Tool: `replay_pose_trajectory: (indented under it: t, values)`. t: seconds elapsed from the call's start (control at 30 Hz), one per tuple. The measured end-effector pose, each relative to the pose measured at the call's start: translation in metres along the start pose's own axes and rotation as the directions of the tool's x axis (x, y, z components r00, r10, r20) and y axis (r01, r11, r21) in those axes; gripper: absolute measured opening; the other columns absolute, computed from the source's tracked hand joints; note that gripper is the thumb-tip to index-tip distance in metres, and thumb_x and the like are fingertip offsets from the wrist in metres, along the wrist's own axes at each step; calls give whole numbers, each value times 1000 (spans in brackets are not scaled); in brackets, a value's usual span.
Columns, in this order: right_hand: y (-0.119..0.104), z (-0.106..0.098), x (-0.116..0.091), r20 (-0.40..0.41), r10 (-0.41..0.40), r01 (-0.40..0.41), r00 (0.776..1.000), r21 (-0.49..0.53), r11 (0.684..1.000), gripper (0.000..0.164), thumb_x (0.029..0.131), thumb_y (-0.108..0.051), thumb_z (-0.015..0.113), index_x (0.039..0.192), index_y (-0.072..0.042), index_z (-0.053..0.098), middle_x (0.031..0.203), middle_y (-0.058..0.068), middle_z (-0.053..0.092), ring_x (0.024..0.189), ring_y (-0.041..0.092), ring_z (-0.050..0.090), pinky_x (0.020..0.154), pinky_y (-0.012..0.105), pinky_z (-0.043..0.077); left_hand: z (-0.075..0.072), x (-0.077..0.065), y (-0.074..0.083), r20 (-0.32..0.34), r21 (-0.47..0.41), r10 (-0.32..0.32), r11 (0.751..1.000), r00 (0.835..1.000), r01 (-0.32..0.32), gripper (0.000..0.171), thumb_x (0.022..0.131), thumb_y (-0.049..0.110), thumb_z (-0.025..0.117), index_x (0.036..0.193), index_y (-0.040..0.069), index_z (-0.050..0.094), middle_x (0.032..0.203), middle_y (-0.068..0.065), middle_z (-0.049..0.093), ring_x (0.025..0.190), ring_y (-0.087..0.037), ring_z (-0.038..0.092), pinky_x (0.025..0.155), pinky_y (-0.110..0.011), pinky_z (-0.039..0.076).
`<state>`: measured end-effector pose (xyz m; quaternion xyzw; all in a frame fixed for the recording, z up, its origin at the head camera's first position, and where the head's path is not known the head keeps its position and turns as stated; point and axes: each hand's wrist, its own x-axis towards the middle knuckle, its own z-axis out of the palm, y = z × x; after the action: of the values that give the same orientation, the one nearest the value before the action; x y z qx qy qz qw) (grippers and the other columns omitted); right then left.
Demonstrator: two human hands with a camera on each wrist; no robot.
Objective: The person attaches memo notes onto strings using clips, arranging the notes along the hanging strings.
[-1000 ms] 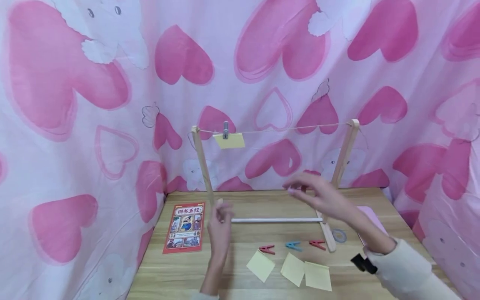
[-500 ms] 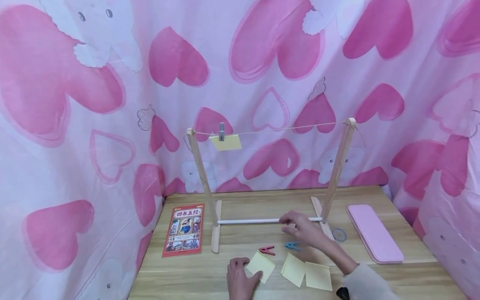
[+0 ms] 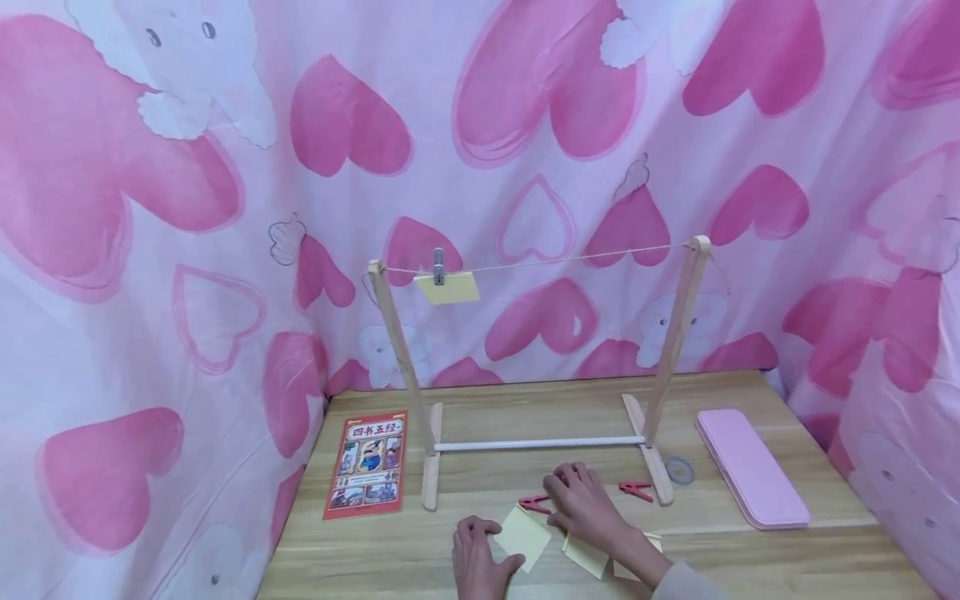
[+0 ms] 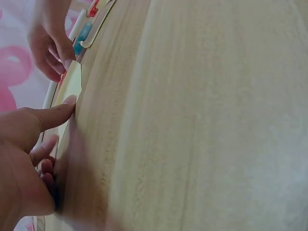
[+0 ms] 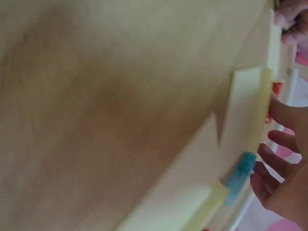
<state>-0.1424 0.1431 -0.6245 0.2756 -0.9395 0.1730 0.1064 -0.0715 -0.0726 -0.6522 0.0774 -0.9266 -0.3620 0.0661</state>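
Three notes [image 3: 523, 540] and three clothespins [image 3: 637, 490] lie by two hands [image 3: 480, 560].

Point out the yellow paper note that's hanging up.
The pale yellow paper note under the grey clip on the thin string; the other three lie on the wooden tabletop.

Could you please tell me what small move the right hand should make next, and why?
Probably pinch the nearest red clothespin with the right hand: the clothespin lies right at that hand, the left hand touches a yellow note, and another note already hangs clipped on the line.
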Motion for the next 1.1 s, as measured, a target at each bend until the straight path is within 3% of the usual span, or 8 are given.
replay_pose_trajectory:
  t: [0.33, 0.5, 0.67, 0.83, 0.93, 1.03, 1.1]
  values:
    - [-2, 20, 2, -180, -37, 26, 983, -62, 998, 31, 81, -22, 95, 101, -14, 72, 108, 3, 64, 99, 23, 56, 86, 47, 50, 2, 1, -4, -32, -54, 57, 997, 998, -58, 64, 61, 18, 106, 111, 14, 66, 130, -11, 53, 120, -33, 55, 100, -54, 50]
    - [-4, 21, 0, -210, -6, 3, 978, -12, 1000, 27, 83, -20, 93, 100, -15, 73, 104, -1, 66, 98, 21, 61, 89, 48, 50, 3, -1, -8, -38, -60, 71, 996, 997, -73, 66, 61, 16, 106, 110, 16, 62, 125, -7, 55, 114, -27, 54, 97, -47, 50]
    - [-4, 15, -1, -183, 71, -39, 980, 172, 984, 25, 89, -14, 89, 109, -9, 75, 105, 0, 73, 98, 21, 70, 92, 47, 57, 5, -4, -11, -94, -83, 80, 993, 992, -88, 71, 57, 10, 105, 112, 16, 60, 108, 4, 61, 96, -13, 46, 84, -34, 43]
    - [0, 4, 1, -124, 115, -52, 986, 424, 904, 30, 92, 1, 84, 119, 3, 71, 103, 4, 75, 90, 18, 72, 80, 32, 63, 2, -2, -9, -44, -180, 10, 983, 999, -17, 66, 66, 5, 100, 120, 14, 63, 105, 6, 66, 93, -8, 43, 87, -34, 38]
    - [4, 0, 2, -100, 129, -65, 987, 481, 874, 33, 91, 4, 83, 122, 7, 69, 103, 7, 75, 88, 18, 73, 78, 29, 63, 2, -5, -9, -29, -229, 21, 973, 999, -27, 63, 70, 1, 97, 123, 14, 65, 100, 8, 65, 90, -6, 41, 86, -35, 32]
    - [8, -4, 3, -82, 144, -84, 986, 502, 861, 34, 91, 5, 82, 122, 8, 70, 103, 9, 76, 87, 17, 72, 75, 26, 62, 12, -11, -15, -139, -226, 116, 963, 983, -146, 66, 68, -3, 95, 124, 17, 68, 92, 12, 61, 85, -3, 38, 81, -34, 25]
    - [10, -6, 4, -78, 146, -85, 986, 519, 850, 34, 91, 5, 82, 123, 8, 71, 103, 8, 76, 87, 13, 72, 75, 24, 61, 21, -14, -19, -253, -197, 185, 951, 950, -238, 68, 65, -7, 92, 124, 18, 69, 87, 14, 60, 83, -1, 37, 78, -32, 22]
